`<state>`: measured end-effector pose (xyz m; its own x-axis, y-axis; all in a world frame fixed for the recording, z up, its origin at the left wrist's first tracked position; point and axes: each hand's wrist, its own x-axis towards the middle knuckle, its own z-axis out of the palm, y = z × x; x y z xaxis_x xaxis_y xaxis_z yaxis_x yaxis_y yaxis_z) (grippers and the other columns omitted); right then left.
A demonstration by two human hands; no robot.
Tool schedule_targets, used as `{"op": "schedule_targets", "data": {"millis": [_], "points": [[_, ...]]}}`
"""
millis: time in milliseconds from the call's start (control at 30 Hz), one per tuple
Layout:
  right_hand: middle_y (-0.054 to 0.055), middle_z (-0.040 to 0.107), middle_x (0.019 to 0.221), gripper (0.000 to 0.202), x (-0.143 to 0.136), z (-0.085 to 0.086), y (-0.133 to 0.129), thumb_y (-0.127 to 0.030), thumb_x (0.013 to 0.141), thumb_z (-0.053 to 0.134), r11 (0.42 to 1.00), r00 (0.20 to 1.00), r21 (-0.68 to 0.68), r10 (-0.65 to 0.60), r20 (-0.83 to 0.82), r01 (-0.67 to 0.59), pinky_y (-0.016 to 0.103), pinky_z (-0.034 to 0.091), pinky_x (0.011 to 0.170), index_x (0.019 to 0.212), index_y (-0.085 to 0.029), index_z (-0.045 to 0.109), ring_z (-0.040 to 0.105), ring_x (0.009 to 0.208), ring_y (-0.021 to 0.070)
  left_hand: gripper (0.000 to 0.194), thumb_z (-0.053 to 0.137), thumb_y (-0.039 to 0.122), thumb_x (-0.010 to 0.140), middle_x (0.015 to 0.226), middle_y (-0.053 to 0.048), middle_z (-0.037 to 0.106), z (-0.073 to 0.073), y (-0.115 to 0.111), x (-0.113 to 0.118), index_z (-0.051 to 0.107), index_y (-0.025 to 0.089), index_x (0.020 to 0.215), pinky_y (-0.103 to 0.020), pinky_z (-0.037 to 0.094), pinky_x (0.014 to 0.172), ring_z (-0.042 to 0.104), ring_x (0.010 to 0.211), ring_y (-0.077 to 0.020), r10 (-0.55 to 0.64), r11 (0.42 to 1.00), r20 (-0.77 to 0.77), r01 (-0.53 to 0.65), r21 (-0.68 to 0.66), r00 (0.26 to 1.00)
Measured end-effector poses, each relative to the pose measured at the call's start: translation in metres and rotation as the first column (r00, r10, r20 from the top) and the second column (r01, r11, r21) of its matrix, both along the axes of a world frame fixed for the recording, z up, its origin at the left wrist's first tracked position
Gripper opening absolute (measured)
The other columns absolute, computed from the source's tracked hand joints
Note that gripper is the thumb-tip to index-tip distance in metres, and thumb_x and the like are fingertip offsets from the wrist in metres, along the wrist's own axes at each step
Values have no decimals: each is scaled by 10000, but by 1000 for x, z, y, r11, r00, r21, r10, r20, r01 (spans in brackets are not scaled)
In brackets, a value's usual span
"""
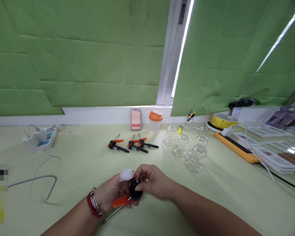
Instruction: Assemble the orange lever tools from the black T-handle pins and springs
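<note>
In front of me, my left hand (124, 188) is closed around a black-and-orange tool (135, 191). Its round black part faces up, its orange lever points left, and a thin metal rod (114, 213) slants down to the left below it. White wrapping (126, 175) covers the left thumb. My right hand (151, 180) has its thumb and fingers closed on the black part; the left fingers are partly hidden behind the tool. Farther back, three similar black-and-orange tools (137, 147) lie side by side on the table (83, 167).
Several clear glass cups (179, 147) stand at centre right, near an orange-lidded cup (155, 124) and an upright phone (135, 119). A yellow power strip (236, 149) and a person's hand (291, 160) are at right. At left are a white power strip (48, 139) and loose cables.
</note>
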<state>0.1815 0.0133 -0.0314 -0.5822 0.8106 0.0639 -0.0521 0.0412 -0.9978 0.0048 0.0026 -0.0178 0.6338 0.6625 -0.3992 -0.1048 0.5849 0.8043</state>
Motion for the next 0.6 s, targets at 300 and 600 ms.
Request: {"op": "schedule_targets", "data": {"millis": [300,600], "points": [[-33,540,653,369,-1,2,-1,-389,603,795,1000,1000,0,-18,16,18,258,422,589,766,-162,554,496,601,102,528,584,637,683,655,-78,648,-2,-1,-2,573,131,833,-227,414,449,649,576,-212,-14,1000,26,13,23,1000],[-26,552,650,315,1,-3,2,-362,637,772,999,999,5,-44,9,44,258,422,586,775,-159,574,501,595,104,587,502,699,731,767,-108,655,-5,4,-2,570,127,844,-240,442,459,662,617,-225,-63,997,43,60,53,997]]}}
